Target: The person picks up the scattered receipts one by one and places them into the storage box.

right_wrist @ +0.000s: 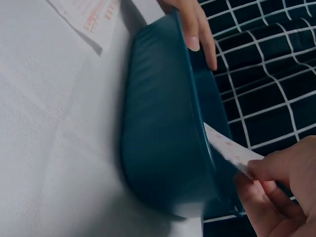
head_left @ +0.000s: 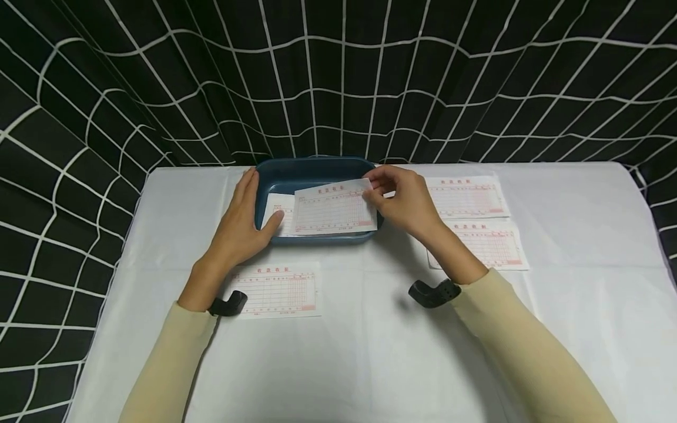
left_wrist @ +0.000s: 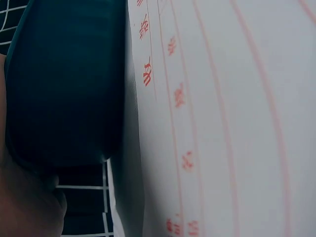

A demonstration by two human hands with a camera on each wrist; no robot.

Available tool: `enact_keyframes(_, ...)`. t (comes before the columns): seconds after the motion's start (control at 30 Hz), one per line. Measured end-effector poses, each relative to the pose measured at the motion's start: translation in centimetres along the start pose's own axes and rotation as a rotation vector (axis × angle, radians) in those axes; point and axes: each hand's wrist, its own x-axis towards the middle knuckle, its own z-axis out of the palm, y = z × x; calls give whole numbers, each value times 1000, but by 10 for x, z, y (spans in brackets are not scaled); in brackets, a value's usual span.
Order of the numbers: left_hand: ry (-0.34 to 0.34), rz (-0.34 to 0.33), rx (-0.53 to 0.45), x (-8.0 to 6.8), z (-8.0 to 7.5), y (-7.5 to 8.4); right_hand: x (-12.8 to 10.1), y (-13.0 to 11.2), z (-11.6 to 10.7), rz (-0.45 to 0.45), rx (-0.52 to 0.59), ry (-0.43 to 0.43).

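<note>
Slip (head_left: 334,211) pinched in our right hand (head_left: 404,202) fingers: lower it flat while our left hand (head_left: 240,220), fingers straight, steadies the tray (head_left: 312,170).

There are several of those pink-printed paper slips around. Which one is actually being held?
The white, pink-printed paper slip lying over the dark blue plastic tray: the right hand pinches its right edge. The other slips lie untouched on the white tablecloth.

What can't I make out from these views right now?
- Head view: print on the white red-lined receipt held by the right hand is too small.
- Head view: that receipt covers the dark blue plastic tray's floor.
- Left wrist view: left hand mostly outside the frame.
</note>
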Motion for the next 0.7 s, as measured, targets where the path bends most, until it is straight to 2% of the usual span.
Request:
enact_keyframes(0.17, -7, -13, 1, -1, 1, 0, -3, 1, -1, -29, -5, 19)
enact_keyframes(0.43, -1, 0, 5, 0, 1, -1, -14, -2, -11, -159, -134, 110)
enact_keyframes(0.7, -12, -11, 0, -1, 0, 1, -38, -4, -15, -153, -122, 164)
